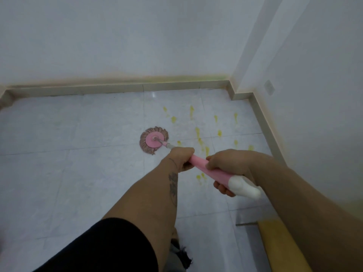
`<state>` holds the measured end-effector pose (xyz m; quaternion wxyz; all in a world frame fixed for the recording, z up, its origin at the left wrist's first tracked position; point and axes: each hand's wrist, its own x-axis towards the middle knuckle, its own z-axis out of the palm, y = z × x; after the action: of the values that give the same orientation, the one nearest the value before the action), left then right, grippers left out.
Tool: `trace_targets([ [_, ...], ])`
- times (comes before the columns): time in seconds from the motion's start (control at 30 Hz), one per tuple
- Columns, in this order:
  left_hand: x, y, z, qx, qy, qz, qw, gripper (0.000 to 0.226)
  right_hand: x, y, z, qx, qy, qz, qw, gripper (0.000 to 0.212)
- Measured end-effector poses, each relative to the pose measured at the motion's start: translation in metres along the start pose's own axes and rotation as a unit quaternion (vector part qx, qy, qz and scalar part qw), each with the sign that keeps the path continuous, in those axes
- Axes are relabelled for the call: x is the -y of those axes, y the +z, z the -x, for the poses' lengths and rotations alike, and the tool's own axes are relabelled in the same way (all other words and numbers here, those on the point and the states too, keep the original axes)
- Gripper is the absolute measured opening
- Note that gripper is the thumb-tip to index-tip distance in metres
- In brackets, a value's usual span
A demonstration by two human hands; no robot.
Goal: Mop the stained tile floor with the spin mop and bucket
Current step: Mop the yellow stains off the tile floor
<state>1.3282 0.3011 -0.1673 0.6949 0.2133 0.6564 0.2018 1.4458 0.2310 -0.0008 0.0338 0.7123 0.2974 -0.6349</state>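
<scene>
Two hands gripped the spin mop's pink handle [198, 162]: the left hand [181, 159] wrapped it lower down, the right hand [227, 167] closed near the white end cap. At ten o'clock from the left hand, the mop head [154, 139] lay flat on the tile floor [78, 134]; yellow stains [198, 132] spread from its three o'clock side. The pole looked light and stiff, the strands soft, so spaced grips suited pushing.
</scene>
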Motion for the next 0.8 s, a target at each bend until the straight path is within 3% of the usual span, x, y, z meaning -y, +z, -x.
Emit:
trace_targets([
  [0.3, 0.022, 0.029, 0.024, 0.001, 0.002, -0.029, 1.0, 0.024, -0.036, -0.008, 0.032, -0.007, 0.021, 0.029, 0.999, 0.031],
  [0.6, 0.114, 0.128, 0.115, 0.056, -0.007, -0.047, 0.997, 0.014, -0.174, -0.027, 0.102, -0.061, 0.063, -0.01, 0.996, 0.035],
  [0.8, 0.159, 0.185, 0.156, 0.109, -0.031, -0.114, 0.987, 0.011, -0.248, -0.04, 0.146, -0.082, 0.054, -0.008, 0.995, 0.033],
])
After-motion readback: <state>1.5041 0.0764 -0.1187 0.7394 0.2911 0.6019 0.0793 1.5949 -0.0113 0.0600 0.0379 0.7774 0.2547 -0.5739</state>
